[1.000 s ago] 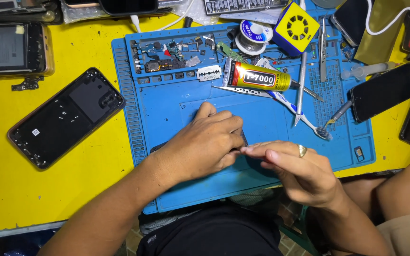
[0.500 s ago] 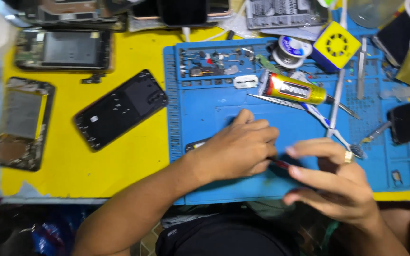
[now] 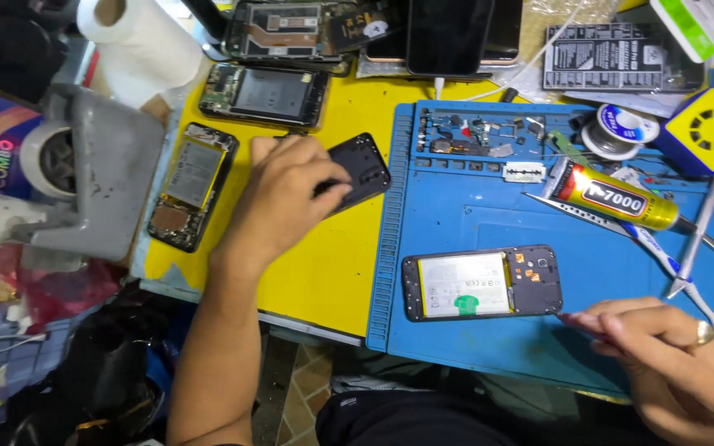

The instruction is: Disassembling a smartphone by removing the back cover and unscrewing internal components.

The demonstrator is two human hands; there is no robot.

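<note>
Left hand (image 3: 287, 198) has moved onto the black back cover (image 3: 357, 169); opened phone (image 3: 481, 283) apparently uncovered.

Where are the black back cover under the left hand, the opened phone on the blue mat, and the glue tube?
black back cover (image 3: 367, 172), head view, bare right end
opened phone (image 3: 464, 285), head view, its battery
glue tube (image 3: 621, 198), head view, mid-body

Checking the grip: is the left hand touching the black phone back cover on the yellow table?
Touching. The head view shows the left hand lying over the black phone back cover, fingers on it.
</note>
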